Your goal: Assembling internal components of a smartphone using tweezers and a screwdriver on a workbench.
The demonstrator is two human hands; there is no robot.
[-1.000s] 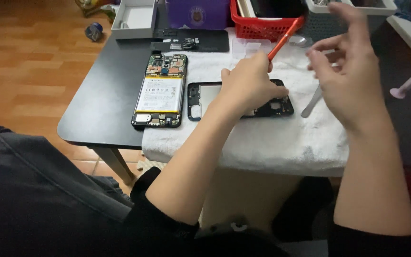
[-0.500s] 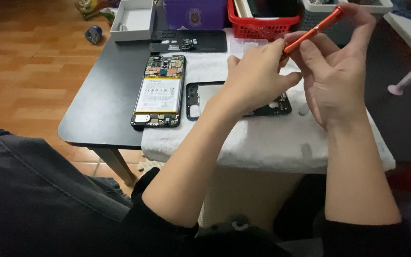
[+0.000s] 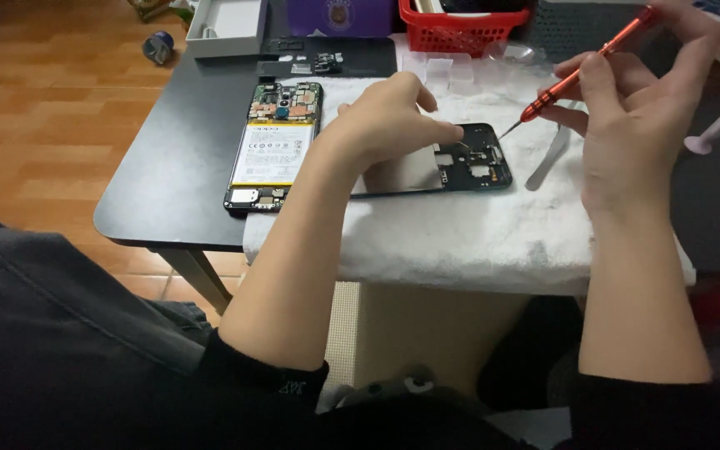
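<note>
My left hand [image 3: 389, 125] rests on a black phone back frame [image 3: 481, 158] that lies on a white towel [image 3: 460, 225], its fingers pressing on the frame's middle. My right hand [image 3: 639, 108] grips a slim orange screwdriver [image 3: 585, 71], tilted, with its tip just above the frame's right end. To the left, partly on the black table [image 3: 177, 167], lies an opened phone [image 3: 275, 146] showing its battery and circuit board.
A red basket [image 3: 460, 29] and a purple box [image 3: 339, 15] stand at the table's back. A white box [image 3: 227, 25] sits at the back left beside a black tray of small parts [image 3: 327, 60]. A white plastic pry tool [image 3: 547, 158] lies on the towel. Wooden floor lies to the left.
My right hand turned the screwdriver and brought its tip down toward the frame's right end. My left hand shifted left on the frame, uncovering that end.
</note>
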